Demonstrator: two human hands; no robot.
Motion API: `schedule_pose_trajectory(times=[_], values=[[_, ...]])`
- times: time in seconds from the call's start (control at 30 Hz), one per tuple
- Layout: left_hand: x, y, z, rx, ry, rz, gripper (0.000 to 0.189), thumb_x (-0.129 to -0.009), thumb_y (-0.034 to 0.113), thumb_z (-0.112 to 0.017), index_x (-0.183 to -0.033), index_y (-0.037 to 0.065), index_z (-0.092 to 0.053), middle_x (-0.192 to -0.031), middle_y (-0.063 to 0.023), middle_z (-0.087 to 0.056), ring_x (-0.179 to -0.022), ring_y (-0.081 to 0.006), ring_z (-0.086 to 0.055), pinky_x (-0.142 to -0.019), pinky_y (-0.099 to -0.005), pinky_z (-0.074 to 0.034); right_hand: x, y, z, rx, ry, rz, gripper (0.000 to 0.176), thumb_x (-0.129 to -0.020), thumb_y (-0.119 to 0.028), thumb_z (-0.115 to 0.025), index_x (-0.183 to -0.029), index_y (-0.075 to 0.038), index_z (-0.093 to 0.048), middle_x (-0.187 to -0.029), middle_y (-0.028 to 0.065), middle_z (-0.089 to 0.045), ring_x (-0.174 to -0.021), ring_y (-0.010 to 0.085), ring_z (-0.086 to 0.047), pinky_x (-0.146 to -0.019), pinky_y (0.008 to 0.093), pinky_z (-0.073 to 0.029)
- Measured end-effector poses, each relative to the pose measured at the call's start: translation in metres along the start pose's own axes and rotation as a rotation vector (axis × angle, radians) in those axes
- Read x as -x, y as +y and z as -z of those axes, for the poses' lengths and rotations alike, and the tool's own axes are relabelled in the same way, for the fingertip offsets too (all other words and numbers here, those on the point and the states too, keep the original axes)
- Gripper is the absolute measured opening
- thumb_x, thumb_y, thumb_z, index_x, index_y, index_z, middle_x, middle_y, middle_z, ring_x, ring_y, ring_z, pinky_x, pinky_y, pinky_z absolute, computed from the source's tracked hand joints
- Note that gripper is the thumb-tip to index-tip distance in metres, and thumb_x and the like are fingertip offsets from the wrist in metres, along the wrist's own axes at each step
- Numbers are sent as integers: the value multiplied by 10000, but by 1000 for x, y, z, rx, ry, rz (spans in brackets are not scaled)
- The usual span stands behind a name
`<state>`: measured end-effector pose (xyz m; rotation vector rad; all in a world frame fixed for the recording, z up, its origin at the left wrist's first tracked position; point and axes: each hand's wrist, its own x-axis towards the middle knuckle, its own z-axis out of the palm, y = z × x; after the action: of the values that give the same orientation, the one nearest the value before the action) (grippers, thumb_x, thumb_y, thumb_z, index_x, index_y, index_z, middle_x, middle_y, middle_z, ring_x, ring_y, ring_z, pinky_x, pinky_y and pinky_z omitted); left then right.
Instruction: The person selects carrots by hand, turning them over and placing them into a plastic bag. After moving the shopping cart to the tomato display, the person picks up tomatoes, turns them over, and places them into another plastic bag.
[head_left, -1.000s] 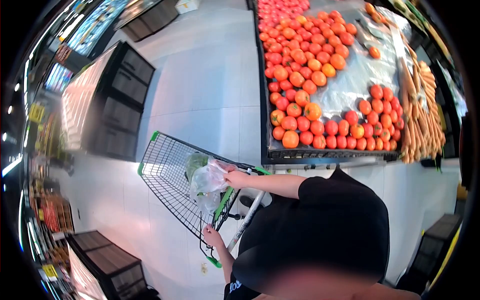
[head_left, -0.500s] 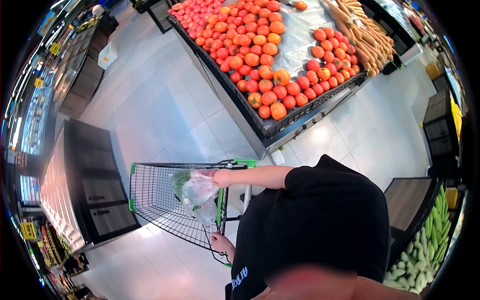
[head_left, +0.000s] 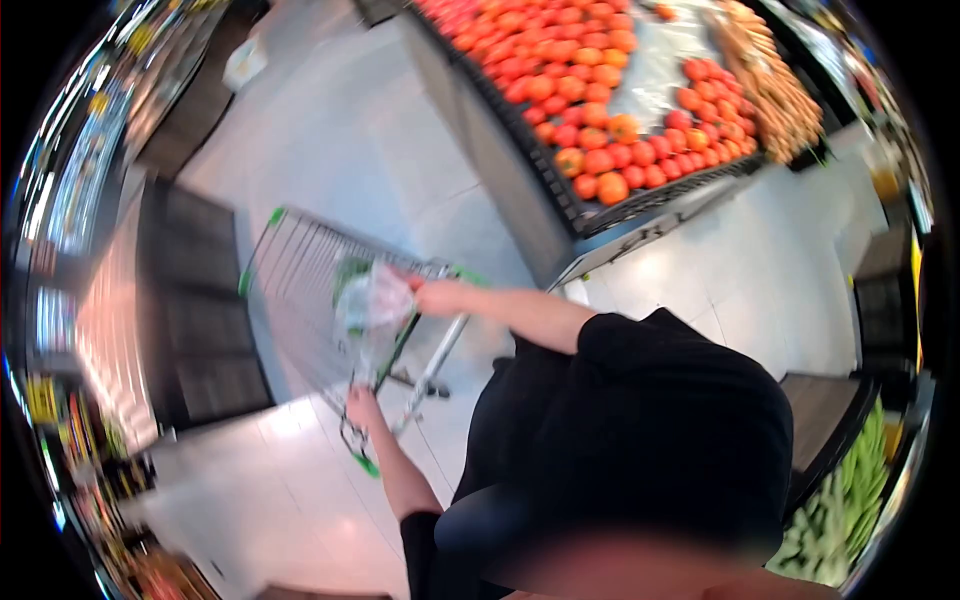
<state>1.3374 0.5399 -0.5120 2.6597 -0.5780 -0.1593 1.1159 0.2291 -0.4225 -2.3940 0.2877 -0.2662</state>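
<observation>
A wire shopping cart (head_left: 292, 262) with green corners stands in front of me, turned at an angle. Clear plastic bags (head_left: 372, 300) lie inside at its near end, with something green showing through. My right hand (head_left: 438, 296) is closed on the gathered top of a bag, beside the cart's near rim. Lower in the view, my left hand (head_left: 362, 408) is closed around the cart's near end, by its other corner. Motion blur hides the exact finger positions.
A black-edged stand of tomatoes (head_left: 590, 85) rises ahead to the right, with carrots (head_left: 775, 85) at its far side. Dark wooden cabinets (head_left: 205, 300) border the aisle on the left. Long green vegetables (head_left: 850, 500) fill a stand at lower right.
The cart has swung round, its far end shifting up in the view. My left hand has moved up and left, its forearm now showing. The tomato stand has shifted right.
</observation>
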Motion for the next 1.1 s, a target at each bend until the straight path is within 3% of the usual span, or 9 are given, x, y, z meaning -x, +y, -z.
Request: schedule_pose_trajectory(times=[0.07,0.17,0.43,0.63,0.8,0.9,0.97,1.0,1.1], values=[[-14,16,3,24,-72,76,431,-867,448,-544,-944,97,-781,-870,-200,-742,-827,-426,-709,-735,-534,-543,-7,3,5,-69,-53,-151,236,-897,-161,-576,-1050,-144,-755,-1042,193,-718,-982,362,-694,-882,476,-548],[-37,40,-18,41,-42,85,423,-890,477,-527,-901,154,-800,-871,-161,-752,-846,-408,-716,-755,-515,-545,-15,54,0,15,-52,-63,254,-898,-156,-591,-1109,-39,-670,-1030,206,-695,-1012,390,-657,-909,487,-524],[-51,102,-23,56,-151,81,441,-965,445,-456,-853,196,-802,-816,-89,-752,-800,-337,-718,-718,-455,-535,-10,65,44,140,2,-117,302,-960,-315,-593,-924,-30,-685,-1002,161,-696,-1023,351,-652,-884,475,-520],[-47,126,-6,113,-205,19,411,-989,442,-489,-880,183,-788,-786,-120,-736,-766,-357,-708,-688,-478,-530,-73,74,52,472,-199,-430,394,-915,-430,-625,-957,-54,-736,-952,150,-724,-962,352,-679,-911,498,-503],[-45,143,6,136,-225,50,389,-989,404,-519,-858,158,-790,-785,-105,-731,-755,-332,-705,-677,-444,-532,-158,170,-31,456,-488,-568,406,-851,-341,-670,-1136,-61,-742,-1105,148,-739,-1082,338,-694,-993,532,-477],[-44,158,7,143,-236,17,358,-983,366,-533,-842,152,-783,-773,-101,-723,-738,-323,-693,-668,-440,-523,-187,186,-90,116,-279,-682,358,-810,-261,-674,-1091,-52,-749,-1232,177,-691,-1174,329,-654,-940,492,-512],[-45,157,5,164,-270,-25,356,-981,350,-527,-846,142,-782,-775,-107,-722,-735,-321,-688,-666,-435,-523,-252,109,-93,71,-144,-528,389,-757,-172,-681,-1112,-15,-697,-1162,202,-677,-1114,348,-653,-883,464,-541],[-47,162,7,194,-274,-51,337,-977,303,-537,-824,125,-778,-770,-112,-722,-727,-318,-682,-662,-429,-524,-276,73,-91,-38,0,-288,618,-778,-168,-731,-1353,-6,-571,-1401,212,-554,-1266,368,-575,-1035,473,-483],[-47,168,2,261,-234,-170,316,-972,253,-553,-794,116,-775,-759,-110,-720,-724,-314,-678,-660,-425,-526,-321,-27,-54,-88,173,23,662,-809,-185,-709,-1400,40,-513,-1555,168,-422,-1390,362,-450,-1127,456,-410]])
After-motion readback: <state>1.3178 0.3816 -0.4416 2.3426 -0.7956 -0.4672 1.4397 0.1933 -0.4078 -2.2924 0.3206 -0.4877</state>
